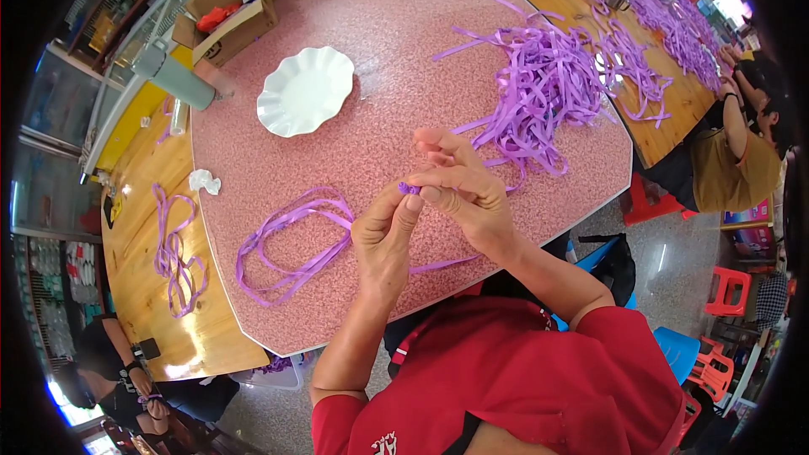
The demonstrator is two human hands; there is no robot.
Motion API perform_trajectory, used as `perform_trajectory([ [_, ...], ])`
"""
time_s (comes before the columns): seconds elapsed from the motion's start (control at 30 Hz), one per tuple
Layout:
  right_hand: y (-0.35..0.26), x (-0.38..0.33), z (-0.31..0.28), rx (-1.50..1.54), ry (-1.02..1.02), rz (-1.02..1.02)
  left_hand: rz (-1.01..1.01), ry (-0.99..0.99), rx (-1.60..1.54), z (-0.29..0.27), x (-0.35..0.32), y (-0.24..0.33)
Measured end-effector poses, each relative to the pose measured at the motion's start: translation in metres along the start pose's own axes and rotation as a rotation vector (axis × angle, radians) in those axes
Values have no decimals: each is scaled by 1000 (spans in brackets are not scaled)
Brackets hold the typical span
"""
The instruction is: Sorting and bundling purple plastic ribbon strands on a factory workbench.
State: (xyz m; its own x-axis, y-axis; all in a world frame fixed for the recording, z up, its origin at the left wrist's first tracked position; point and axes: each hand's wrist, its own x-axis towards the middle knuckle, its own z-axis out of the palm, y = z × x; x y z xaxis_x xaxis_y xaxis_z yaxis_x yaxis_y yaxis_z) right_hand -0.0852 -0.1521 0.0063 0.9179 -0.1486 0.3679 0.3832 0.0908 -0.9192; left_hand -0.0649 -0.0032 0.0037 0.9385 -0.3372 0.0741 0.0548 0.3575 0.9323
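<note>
Over the near part of the pink speckled table, my left hand point(383, 244) and my right hand point(474, 198) meet, thumbs and forefingers closed. Between their fingertips they pinch a small, bunched purple ribbon piece point(409, 189); its exact form is mostly covered by the fingers. The other fingers of my right hand are raised and loosely bent. A flat purple strip point(445, 265) runs along the table below my hands. Left of my left hand lies a looped coil of purple ribbon point(295, 244). A big tangled heap of purple ribbons point(548, 93) lies beyond my right hand.
On the pink table point(388, 42) stands a white scalloped plate point(305, 91). A grey-green bottle point(173, 76), an open cardboard box point(227, 17) and crumpled tissue point(205, 182) are at the left. More ribbons point(177, 253) lie on the wooden tables. People point(733, 152) sit at both sides; red stools point(727, 291) stand right.
</note>
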Motion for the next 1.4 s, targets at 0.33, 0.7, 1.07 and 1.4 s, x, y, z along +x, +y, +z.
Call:
perform_trajectory([
  [0.33,-17,4,-10,-741,-50,-403,-29,-59,195,4,-1,3],
  [0.7,-26,-12,8,-964,-63,-375,-59,-32,-100,13,2,-9],
  [1.07,-28,-22,-11,-745,34,-350,-13,-23,211,15,8,-1],
  [1.4,-29,-8,0,-389,107,-48,501,-82,871,17,7,-1],
])
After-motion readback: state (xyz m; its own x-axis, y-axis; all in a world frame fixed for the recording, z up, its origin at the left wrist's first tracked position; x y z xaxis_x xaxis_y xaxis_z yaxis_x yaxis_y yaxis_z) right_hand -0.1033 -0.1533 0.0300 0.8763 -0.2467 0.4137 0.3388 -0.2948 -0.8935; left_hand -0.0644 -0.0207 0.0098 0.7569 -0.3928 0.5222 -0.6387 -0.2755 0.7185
